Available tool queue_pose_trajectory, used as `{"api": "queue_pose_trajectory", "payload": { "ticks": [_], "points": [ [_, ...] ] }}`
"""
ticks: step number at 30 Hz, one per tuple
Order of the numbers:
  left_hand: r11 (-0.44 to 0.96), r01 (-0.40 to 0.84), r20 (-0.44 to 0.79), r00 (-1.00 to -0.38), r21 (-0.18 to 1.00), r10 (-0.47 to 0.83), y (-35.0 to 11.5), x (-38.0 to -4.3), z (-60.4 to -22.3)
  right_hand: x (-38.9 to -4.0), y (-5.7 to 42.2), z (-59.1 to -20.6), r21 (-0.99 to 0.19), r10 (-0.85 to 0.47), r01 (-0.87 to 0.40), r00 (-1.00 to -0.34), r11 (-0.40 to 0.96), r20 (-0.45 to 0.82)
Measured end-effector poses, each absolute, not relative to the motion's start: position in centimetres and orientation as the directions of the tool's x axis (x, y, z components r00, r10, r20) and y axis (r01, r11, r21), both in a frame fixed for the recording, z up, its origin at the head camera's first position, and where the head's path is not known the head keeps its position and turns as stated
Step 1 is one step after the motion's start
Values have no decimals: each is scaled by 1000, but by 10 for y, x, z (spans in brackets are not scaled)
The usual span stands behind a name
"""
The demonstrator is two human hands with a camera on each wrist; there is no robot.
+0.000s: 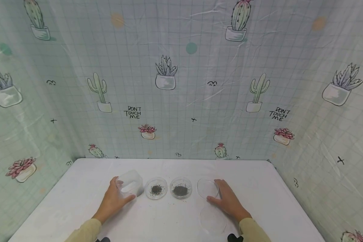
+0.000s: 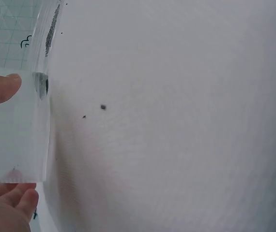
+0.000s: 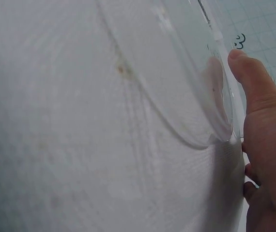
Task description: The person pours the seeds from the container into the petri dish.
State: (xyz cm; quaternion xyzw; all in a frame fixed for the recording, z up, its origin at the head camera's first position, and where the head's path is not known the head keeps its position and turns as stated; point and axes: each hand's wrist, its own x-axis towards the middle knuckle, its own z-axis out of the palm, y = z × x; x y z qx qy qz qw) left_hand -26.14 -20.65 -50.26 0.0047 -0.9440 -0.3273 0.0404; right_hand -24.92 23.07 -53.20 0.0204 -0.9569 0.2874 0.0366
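On the left of the white table, my left hand (image 1: 112, 201) holds a translucent plastic container (image 1: 130, 178) from its side, thumb at the near wall and fingers at the far one. The left wrist view shows the thumb lying against the container's (image 2: 17, 130) pale wall. My right hand (image 1: 227, 199) grips the right edge of a clear petri dish (image 1: 206, 188) between thumb and fingers. Between the hands stand two more petri dishes, a left dish (image 1: 151, 182) and a right dish (image 1: 175, 183), each with dark granules (image 1: 156, 190) inside.
A clear round lid or dish (image 1: 212, 221) lies flat in front of the right hand. Scattered dark specks dot the white table (image 1: 157, 222) near the filled dishes. A cactus-print curtain (image 1: 181, 101) hangs behind and along both sides.
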Motion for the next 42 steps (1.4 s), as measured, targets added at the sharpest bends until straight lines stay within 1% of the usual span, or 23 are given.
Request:
{"api": "queue_pose_trajectory", "payload": {
  "ticks": [4, 17, 31, 42],
  "points": [
    [767, 6, 51, -998, 642, -35, -207, -260, -499, -249, 230, -531, -545, -16, -56, -997, 837, 78],
    [764, 89, 148, -989, 639, -9, -207, -261, -491, -248, 227, -529, -540, -9, -40, -998, 841, 61],
    [769, 149, 206, -978, 621, 24, -198, -265, -480, -248, 228, -529, -530, -5, -36, -998, 847, 61],
    [757, 176, 224, -974, 629, 40, -187, -263, -473, -248, 229, -529, -534, -9, -41, -998, 844, 63]
  ]
}}
